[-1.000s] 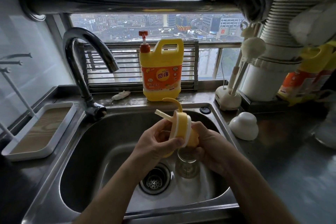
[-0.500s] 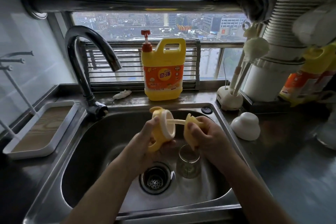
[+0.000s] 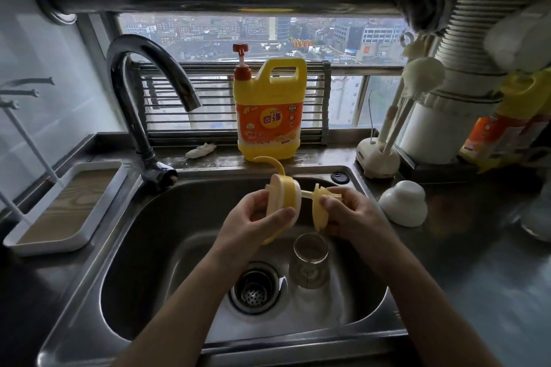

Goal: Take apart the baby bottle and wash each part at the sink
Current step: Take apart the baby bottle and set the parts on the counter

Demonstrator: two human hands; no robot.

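Collar drawn farther from insert; left fingers grip collar, right fingers pinch insert.

Over the sink, the left hand is gripping the yellow handled cap while the right hand is pinching a yellow insert. The clear bottle body is standing just beside the drain.
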